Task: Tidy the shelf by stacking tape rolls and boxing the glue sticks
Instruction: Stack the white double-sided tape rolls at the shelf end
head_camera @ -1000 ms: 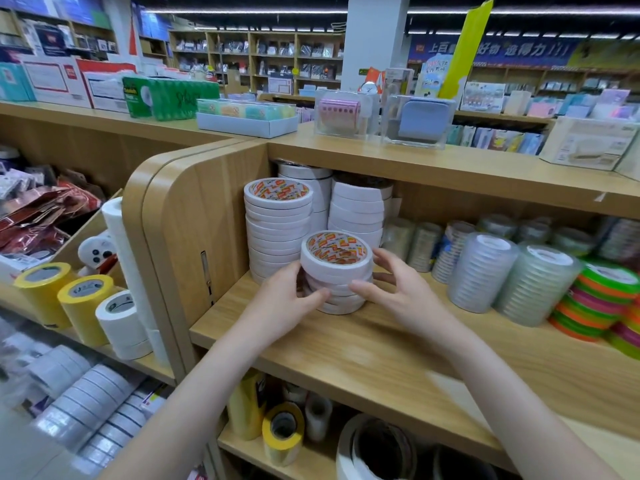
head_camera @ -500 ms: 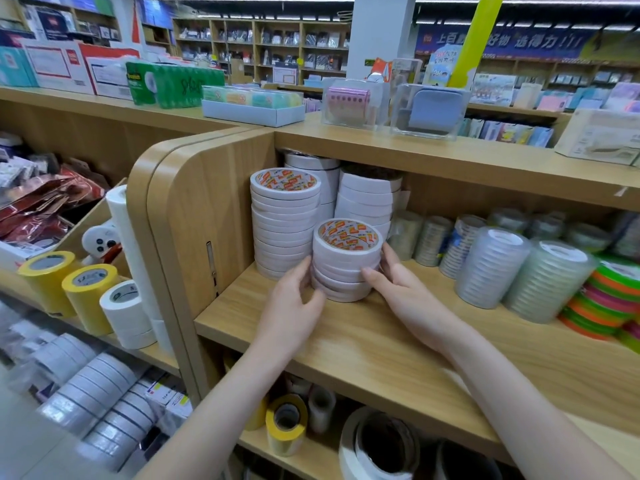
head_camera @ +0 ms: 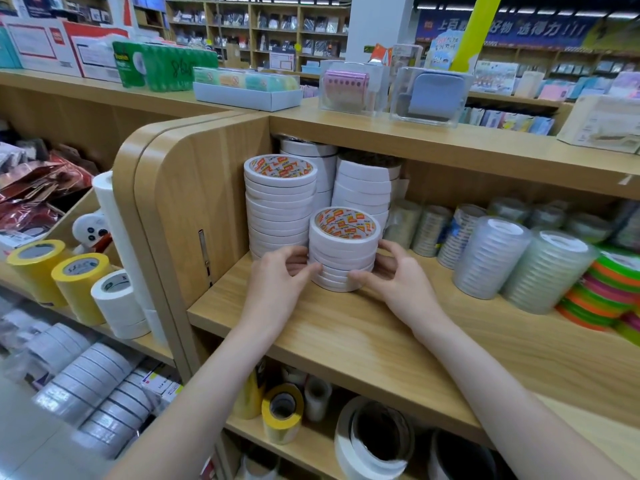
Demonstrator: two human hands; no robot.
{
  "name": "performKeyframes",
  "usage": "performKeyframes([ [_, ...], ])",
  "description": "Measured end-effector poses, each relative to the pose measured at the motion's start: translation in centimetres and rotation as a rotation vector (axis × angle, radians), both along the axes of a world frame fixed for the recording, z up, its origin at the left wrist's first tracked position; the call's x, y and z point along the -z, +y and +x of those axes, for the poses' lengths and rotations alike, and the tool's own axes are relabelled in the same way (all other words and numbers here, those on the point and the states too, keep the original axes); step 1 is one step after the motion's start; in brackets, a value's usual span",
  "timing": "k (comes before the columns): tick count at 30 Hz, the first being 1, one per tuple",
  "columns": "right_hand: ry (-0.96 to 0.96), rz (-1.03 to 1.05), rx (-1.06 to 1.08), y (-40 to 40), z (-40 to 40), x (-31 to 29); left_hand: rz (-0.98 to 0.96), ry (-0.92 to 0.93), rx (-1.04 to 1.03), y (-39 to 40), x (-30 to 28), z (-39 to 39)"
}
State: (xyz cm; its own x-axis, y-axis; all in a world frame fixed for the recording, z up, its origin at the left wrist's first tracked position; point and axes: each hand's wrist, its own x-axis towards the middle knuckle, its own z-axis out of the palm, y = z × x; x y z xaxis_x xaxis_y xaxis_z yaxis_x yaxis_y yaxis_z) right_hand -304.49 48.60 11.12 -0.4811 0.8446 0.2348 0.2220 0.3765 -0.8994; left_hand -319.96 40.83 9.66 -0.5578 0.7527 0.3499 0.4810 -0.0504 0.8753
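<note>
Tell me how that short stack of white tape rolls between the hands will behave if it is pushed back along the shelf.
The short stack is made of loose separate rolls, so a push high up would probably shear the top ones off. Its flat base on the wooden shelf suggests it slides rather than rolls. The left hand and right hand grip it low, which should keep it together.

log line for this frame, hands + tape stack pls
phase: squaring stack | left hand: grips short white tape stack | right hand: grips same stack | stack: on shelf, upright
</note>
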Motion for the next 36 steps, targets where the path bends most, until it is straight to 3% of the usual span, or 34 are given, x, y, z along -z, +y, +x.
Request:
performKeyframes([
  [3, -0.012, 0.056, 0.026, 0.0, 0.0, 0.0, 0.008, 0.021, -0.011, 0.0, 0.0, -0.1],
  [10, 0.008, -0.031, -0.086, -0.2, 0.1, 0.2, -0.034, 0.075, 0.03, -0.4, 0.2, 0.4],
  [18, -0.004, 0.051, -0.031, -0.2, 0.0, 0.5, -0.029, 0.047, 0.024, -0.2, -0.2, 0.2],
  [24, -0.146, 0.112, -0.014, 0.4, -0.2, 1.3, -0.061, 0.236, 0.018, -0.5, 0.1, 0.6],
  [30, -0.104, 0.116, 0.028, 0.6, -0.3, 1.1, -0.07, 0.377, -0.014, -0.1, 0.1, 0.4],
  [36, -0.086, 0.102, 0.042, 0.6, -0.3, 1.4, -0.046, 0.248, -0.011, -0.5, -0.1, 0.7],
])
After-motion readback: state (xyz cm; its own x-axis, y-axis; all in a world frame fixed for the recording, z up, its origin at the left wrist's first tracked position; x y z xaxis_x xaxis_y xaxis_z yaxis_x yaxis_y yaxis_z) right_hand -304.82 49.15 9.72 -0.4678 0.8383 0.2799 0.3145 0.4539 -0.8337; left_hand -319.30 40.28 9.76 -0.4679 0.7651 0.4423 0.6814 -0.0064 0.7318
